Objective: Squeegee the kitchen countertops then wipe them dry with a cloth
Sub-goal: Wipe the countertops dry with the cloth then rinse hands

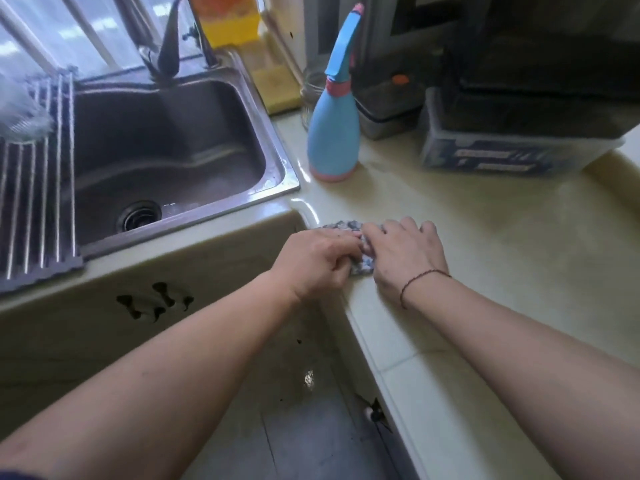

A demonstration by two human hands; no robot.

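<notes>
- Plainly, both hands meet at the centre of the frame on a small speckled cloth (349, 239) that lies on the cream countertop (485, 220), just at its inner corner beside the sink (166, 147).
- The left hand (317, 263) has its fingers curled in, pinching the near edge of the cloth; the right hand (403, 254) lies over the other side with fingers bent down onto it, apparently holding it too.
- I judge the cloth soft, light and limp (bunched and mostly hidden under the fingers), so it will fold and drag rather than slide stiffly; flattening it under a palm should give better contact than pinching an edge.
- No squeegee shows anywhere, so this looks like the drying step.
- A blue spray bottle (332, 140) stands in the upper middle, near the sink's right rim and well apart from the hands; wiping that way risks knocking it.
</notes>
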